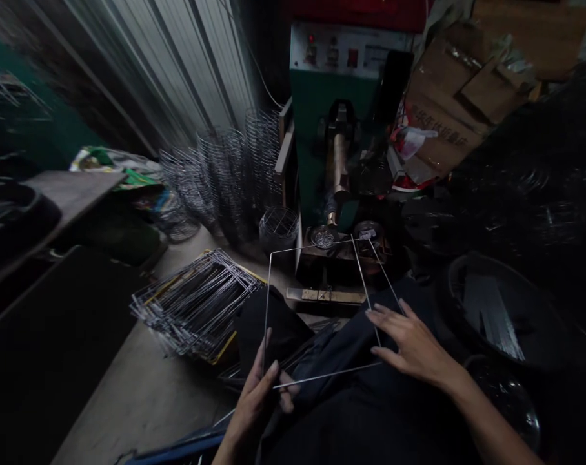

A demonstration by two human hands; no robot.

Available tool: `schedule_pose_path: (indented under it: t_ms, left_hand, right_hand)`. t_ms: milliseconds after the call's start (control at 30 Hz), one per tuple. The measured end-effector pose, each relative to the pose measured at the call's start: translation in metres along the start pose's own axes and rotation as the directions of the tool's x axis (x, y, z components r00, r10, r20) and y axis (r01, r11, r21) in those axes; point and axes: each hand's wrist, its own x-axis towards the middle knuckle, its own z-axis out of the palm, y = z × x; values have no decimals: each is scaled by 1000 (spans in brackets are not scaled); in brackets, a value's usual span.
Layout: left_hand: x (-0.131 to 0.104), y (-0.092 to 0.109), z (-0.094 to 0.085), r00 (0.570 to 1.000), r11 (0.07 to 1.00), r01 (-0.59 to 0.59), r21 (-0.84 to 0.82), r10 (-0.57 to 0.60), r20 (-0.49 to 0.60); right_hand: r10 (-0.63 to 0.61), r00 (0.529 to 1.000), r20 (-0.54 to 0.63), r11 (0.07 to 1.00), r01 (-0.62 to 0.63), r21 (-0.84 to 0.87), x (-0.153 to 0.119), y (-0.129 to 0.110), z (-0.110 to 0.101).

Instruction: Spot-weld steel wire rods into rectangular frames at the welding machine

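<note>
A thin rectangular wire frame [268,303] is held over my lap, with its far side near the machine's lower electrode. My left hand [261,387] grips its near left corner between thumb and fingers. On the right side, my right hand [406,339] has its thumb and fingers around the frame's side and a straight wire rod [361,271] that runs inward of that side. Whether the rod is joined to the frame cannot be made out. Beyond the frame stands a green machine [312,116] with a copper-coloured electrode arm [339,161].
A stack of rectangular wire frames [196,303] lies on the floor at left. Behind it stand piles of round wire rings [225,168]. Small dishes of parts [324,237] sit below the electrode. A dark basin [506,316] with metal strips is at right, near cardboard boxes [448,116].
</note>
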Motion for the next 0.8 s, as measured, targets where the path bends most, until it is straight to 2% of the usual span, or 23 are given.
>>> schedule_pose_path:
  t_ms: [167,267,367,467,533,667,800]
  left_hand:
    - [12,-7,13,997,1000,14,-11,-13,81]
    - [17,-9,15,993,1000,9,-27,-6,114]
    - [20,-10,14,990,999,14,-53,-6,144]
    - [24,-11,15,988,999,13,-52,-5,155]
    - [25,-11,15,988,999,2,-50,6,155]
    - [26,-12,16,988,998,-10,-65,20,151]
    - [25,-11,16,989,997,-18,-73,29,146]
  right_hand:
    - [-91,992,90,986,78,145,22,-24,20]
    - [-23,999,39,986,16,166,21,-24,27]
    - [66,998,19,984,-68,165,16,-17,26]
    - [-9,994,108,964,-20,264,14,-17,22]
    - [-43,993,110,954,8,301,14,-19,21]
    - [47,999,24,976,-51,213,15,-20,24]
    - [-2,999,39,980,-6,198,14,-18,31]
